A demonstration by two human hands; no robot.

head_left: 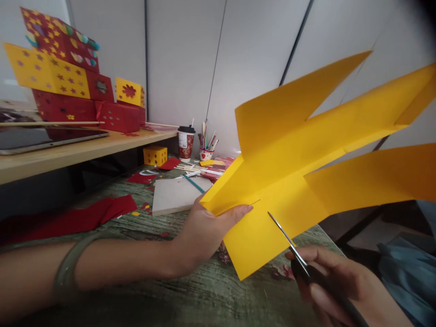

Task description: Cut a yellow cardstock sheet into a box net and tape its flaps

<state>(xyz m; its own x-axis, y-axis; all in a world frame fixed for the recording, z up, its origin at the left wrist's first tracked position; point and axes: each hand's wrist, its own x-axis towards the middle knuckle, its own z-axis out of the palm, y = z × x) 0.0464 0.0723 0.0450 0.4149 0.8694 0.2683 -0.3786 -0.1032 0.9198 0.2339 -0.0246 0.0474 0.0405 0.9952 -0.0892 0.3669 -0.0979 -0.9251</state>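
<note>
A large yellow sheet of card (272,154), creased and slit into flaps, is raised above the table. My left hand (211,227) pinches its left edge, with the thumb lying on the near face. In my right hand (344,277) is a pair of dark-handled scissors (289,240). One scissor blade shows over the lower flap, reaching in from its bottom edge; the other blade is hidden by the card. A short dark line marks the card beside my left thumb.
Red paper (116,211) lies at the left beside a pale board (170,195). A lidded cup (186,144) and a pen holder (206,154) stand at the back. Decorated boxes (68,77) and a tablet (51,137) sit on the raised wooden shelf (136,141).
</note>
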